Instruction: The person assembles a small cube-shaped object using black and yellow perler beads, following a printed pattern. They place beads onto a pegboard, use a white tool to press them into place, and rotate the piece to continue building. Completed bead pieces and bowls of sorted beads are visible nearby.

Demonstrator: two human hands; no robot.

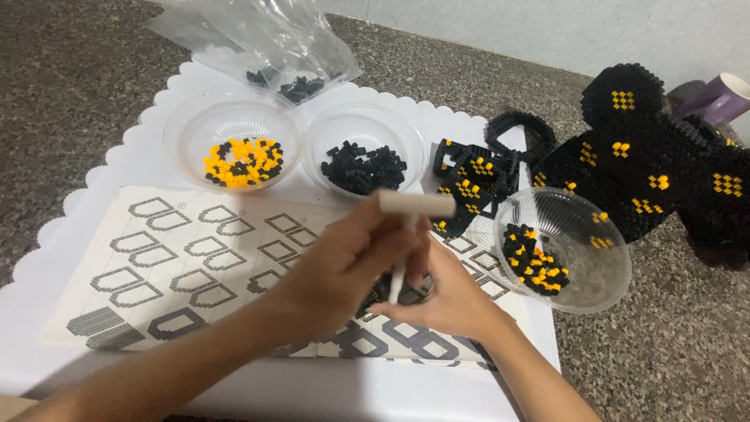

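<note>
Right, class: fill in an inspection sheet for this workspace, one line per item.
Surface: speckled stone counter under a white scalloped mat.
Job's things: left hand grips a white T-shaped tool; right hand pinches a small black piece, mostly hidden; printed diagram sheet beneath.
Clutter: three clear bowls of black and yellow bricks; plastic bag; large black brick model; purple mug.
Hands: both shut.
Cables: nothing seen.
Surroundings: pale wall.

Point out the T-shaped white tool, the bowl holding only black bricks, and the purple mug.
T-shaped white tool (416, 204), head view, on its crossbar above the hands.
Bowl of black bricks (366, 117), head view, on its clear far wall.
Purple mug (720, 100), head view, on its side near the rim.
</note>
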